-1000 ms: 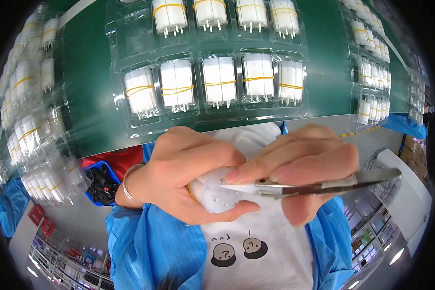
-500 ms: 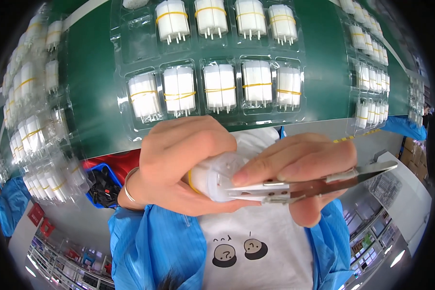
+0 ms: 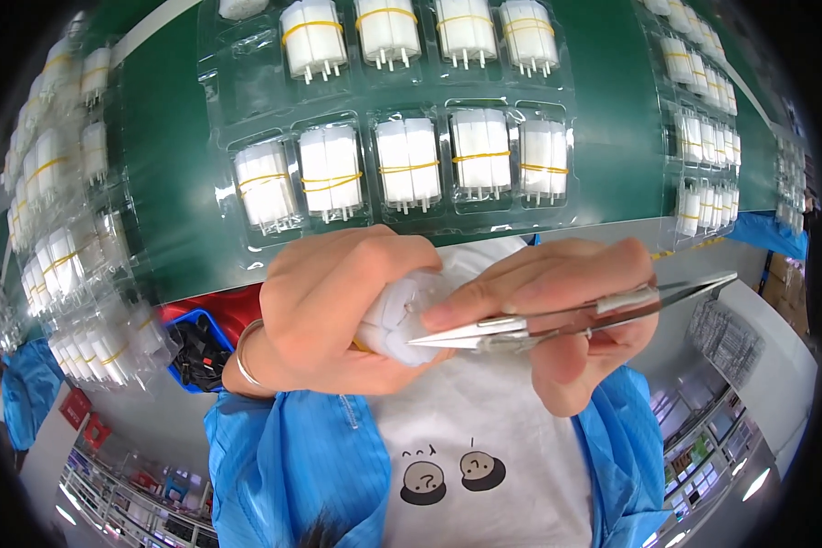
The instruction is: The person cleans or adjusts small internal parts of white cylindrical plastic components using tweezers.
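My left hand is wrapped round a bundle of white plastic cylinders, its end turned to the right. A bit of yellow rubber band shows at the bundle's lower left; the rest is hidden in my palm. In my right hand is a pair of metal tweezers, gripped between thumb and fingers. Their pointed tips lie against the end of the bundle, and the other end sticks out to the right. My right thumb rests close to the bundle's end.
Just beyond my hands, a clear plastic tray holds several banded white bundles with pins on the green table. More filled trays are stacked at left and stand at right. A blue bin with black items sits below the table edge.
The tweezers have turned, so their pointed tips now show against the bundle's end. My right hand has shifted slightly left and up. The left hand keeps its hold, the bundle tilted a little.
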Tool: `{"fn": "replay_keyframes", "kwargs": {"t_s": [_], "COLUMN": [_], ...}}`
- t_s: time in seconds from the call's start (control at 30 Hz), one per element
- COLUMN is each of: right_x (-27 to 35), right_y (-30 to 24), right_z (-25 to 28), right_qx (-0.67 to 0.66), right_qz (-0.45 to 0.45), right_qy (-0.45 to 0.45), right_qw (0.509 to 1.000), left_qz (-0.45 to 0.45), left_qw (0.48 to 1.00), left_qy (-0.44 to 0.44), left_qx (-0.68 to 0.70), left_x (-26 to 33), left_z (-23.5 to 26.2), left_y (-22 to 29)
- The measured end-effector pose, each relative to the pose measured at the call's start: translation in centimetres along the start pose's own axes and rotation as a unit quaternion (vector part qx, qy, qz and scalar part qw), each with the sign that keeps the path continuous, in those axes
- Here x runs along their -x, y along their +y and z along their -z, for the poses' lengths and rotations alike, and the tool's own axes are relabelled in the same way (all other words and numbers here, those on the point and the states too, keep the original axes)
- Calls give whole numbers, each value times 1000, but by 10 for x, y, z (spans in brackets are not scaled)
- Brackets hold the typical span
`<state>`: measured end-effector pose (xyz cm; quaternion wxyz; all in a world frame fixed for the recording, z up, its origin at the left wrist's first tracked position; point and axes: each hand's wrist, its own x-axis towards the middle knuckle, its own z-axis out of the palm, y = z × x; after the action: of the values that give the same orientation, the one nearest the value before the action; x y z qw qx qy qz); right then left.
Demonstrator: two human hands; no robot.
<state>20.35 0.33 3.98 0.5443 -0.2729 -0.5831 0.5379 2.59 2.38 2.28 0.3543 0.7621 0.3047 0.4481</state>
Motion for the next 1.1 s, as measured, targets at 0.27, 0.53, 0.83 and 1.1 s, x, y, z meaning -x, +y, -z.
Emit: {"fn": "replay_keyframes", "kwargs": {"t_s": [0.27,0.53,0.83,1.1], "right_x": [-9,-11,2,7], "right_y": [2,2,3,-4], "right_z": [20,25,15,8], "right_qx": [54,-25,-48,6], "right_qz": [54,50,63,-57], "right_qy": [-114,-180,-26,58], "right_qw": [991,982,997,997], "left_qz": [45,26,33,61], "left_qw": [997,991,985,984], "left_qy": [-59,-60,-118,-151], "left_qx": [3,120,122,80], "left_x": [-4,-9,-11,-9], "left_z": [2,-3,-3,-2], "left_y": [0,3,5,5]}}
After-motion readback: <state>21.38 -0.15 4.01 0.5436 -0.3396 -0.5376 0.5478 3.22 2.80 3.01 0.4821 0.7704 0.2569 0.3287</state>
